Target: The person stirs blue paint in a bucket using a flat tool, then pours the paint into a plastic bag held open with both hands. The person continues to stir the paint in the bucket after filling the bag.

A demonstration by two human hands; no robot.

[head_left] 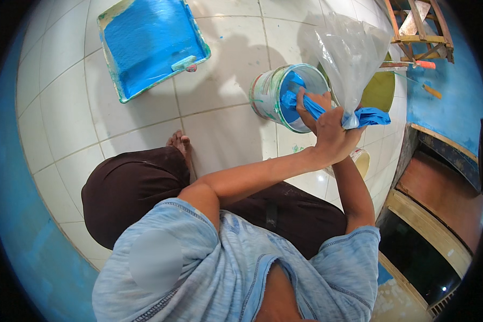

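Note:
A twisted strip of blue plastic [373, 116], like a bunched bag, runs from over the paint bucket [260, 97] across both hands. My left hand [335, 134] is closed round it and the gathered neck of a clear plastic bag [354, 48], which puffs upward. My right hand [317, 105], partly hidden behind the left, appears closed on the strip nearer the bucket. The bucket is tilted, smeared with green and white, and holds blue paint. Which fingers belong to which hand is hard to make out where they overlap.
Far left on the tiled floor lies a tray [117, 80] of blue paint. Behind the clear bag stands a yellow-green container [382, 91], with red [425, 64] and yellow [432, 92] handles nearby. A small pale tub [361, 162] sits beside my right forearm. Wooden furniture [426, 40] stands far right.

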